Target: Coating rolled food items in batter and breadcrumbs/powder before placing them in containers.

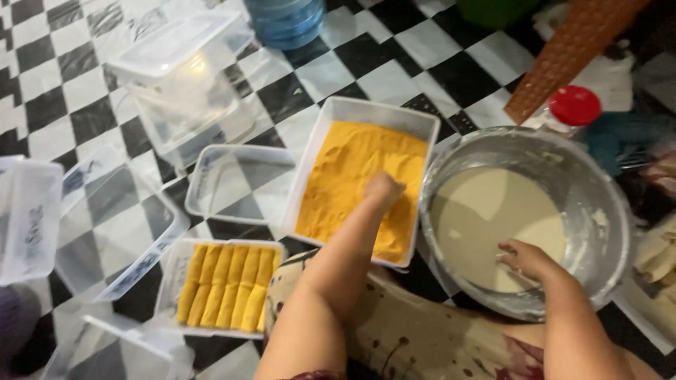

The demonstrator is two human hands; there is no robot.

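Note:
My left hand [382, 188] reaches into a clear rectangular tub [366, 110] filled with orange-yellow crumbs [348, 169]; its fingers are buried or curled in the crumbs, so I cannot see what they hold. My right hand [527, 259] dips into pale batter [486, 211] inside a large metal bowl [598, 190], fingertips in the liquid. In front of me on the left, a clear tub [173, 274] holds a row of several crumb-coated rolls [227, 285].
Empty clear tubs [232, 179] and lids [113, 225] lie on the black-and-white checkered floor, with a stacked lidded tub [179, 77] behind. A red-capped bottle [572, 107], a brown perforated board [574, 49] and a blue jug [285, 21] stand at the back. Pale uncoated rolls [658, 257] lie at right.

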